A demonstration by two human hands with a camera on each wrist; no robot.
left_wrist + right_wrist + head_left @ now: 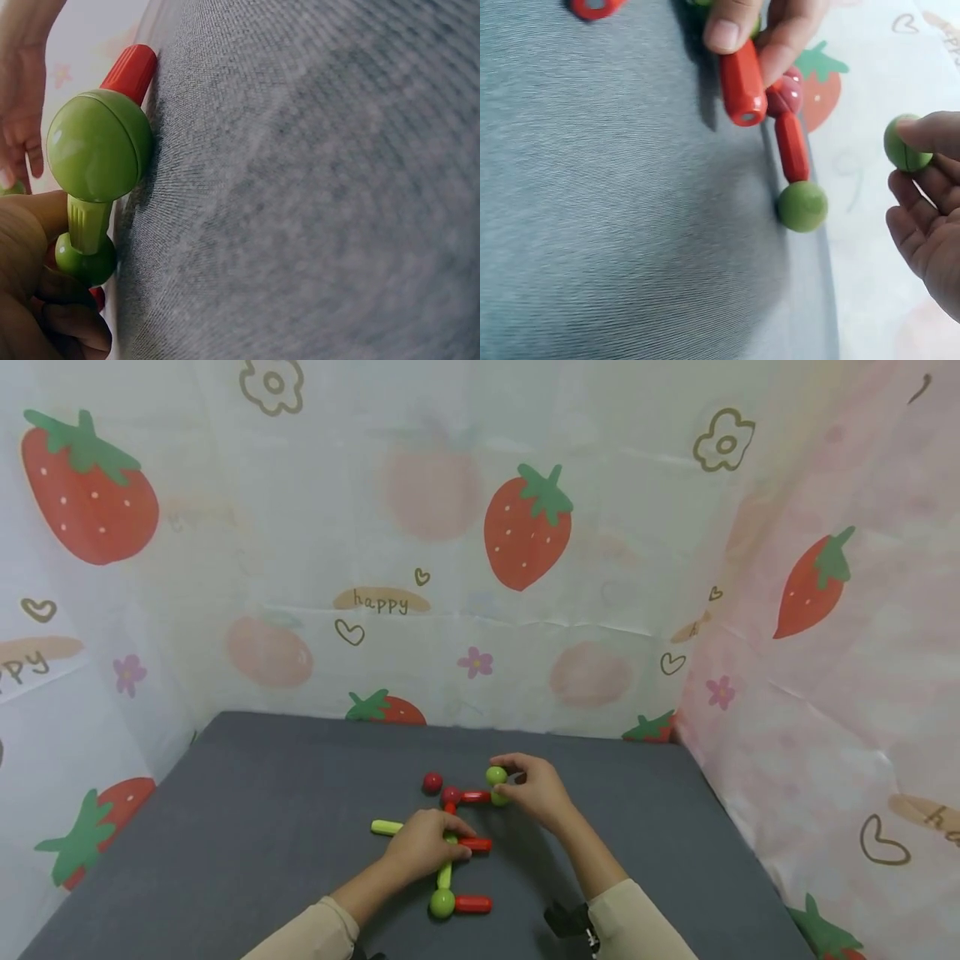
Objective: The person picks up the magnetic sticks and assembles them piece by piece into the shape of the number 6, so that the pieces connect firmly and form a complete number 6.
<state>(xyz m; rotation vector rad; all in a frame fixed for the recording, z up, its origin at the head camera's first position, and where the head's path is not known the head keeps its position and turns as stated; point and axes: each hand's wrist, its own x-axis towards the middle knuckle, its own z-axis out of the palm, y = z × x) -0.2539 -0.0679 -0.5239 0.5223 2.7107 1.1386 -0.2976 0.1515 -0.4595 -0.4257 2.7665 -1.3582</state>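
Observation:
A build of balls and magnetic sticks lies on the table. My left hand [423, 843] pinches its middle green ball [451, 838], thumb and fingers at the base of a red stick [741, 82]. My right hand [542, 793] pinches a loose green ball [907, 142] between thumb and fingertips. That ball is above and apart from the green ball [802, 206] ending the far red stick [792, 147]. Nearest me, a larger green ball [97, 146] joins a light green stick [88, 225] and a red stick [131, 73].
A loose red ball [432, 783] sits beyond the build, beside its red ball [452, 797]. A light green stick [386, 827] pokes out left of my left hand. Strawberry-print sheets [465, 635] hang behind and beside the grey table [247, 827].

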